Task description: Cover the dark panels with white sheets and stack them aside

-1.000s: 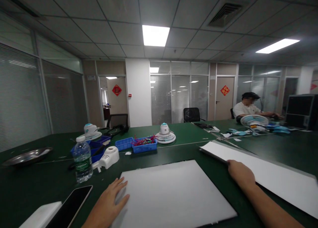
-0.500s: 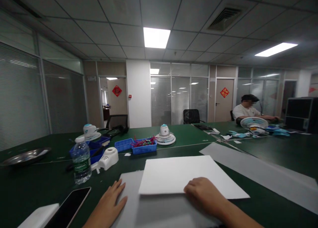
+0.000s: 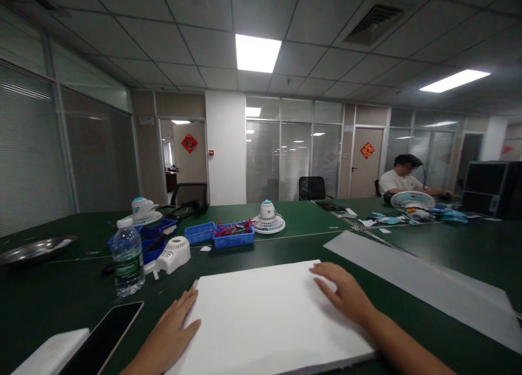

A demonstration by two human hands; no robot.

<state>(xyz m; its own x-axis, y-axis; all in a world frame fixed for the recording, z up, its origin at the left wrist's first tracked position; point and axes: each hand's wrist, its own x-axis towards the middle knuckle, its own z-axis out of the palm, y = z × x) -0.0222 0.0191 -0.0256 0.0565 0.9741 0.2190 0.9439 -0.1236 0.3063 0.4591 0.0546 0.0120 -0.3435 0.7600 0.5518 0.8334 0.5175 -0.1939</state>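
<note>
A large white sheet (image 3: 256, 315) lies before me on the green table, its far edge running nearly straight across. My left hand (image 3: 175, 320) rests along the sheet's left edge, fingers stretched and thumb apart on the white surface. Over the far right corner, my right hand (image 3: 345, 293) has its fingers extended and its thumb spread, with nothing gripped. A darker edge shows beneath the sheet at the near right; what lies under it is mostly covered.
Left of the sheet are a phone (image 3: 101, 339), a white box (image 3: 53, 353) and a water bottle (image 3: 127, 260). Farther off stand a white plastic housing (image 3: 175, 254), a blue tray of wires (image 3: 233, 239) and a small fan (image 3: 268, 218). A long pale sheet (image 3: 420, 285) lies right; a person (image 3: 403, 179) sits beyond.
The white sheet, earlier farther off with its near edge raised, has come toward me and lies flat over the greyish sheet. My right hand has let go of its near edge and moved to the far corner.
</note>
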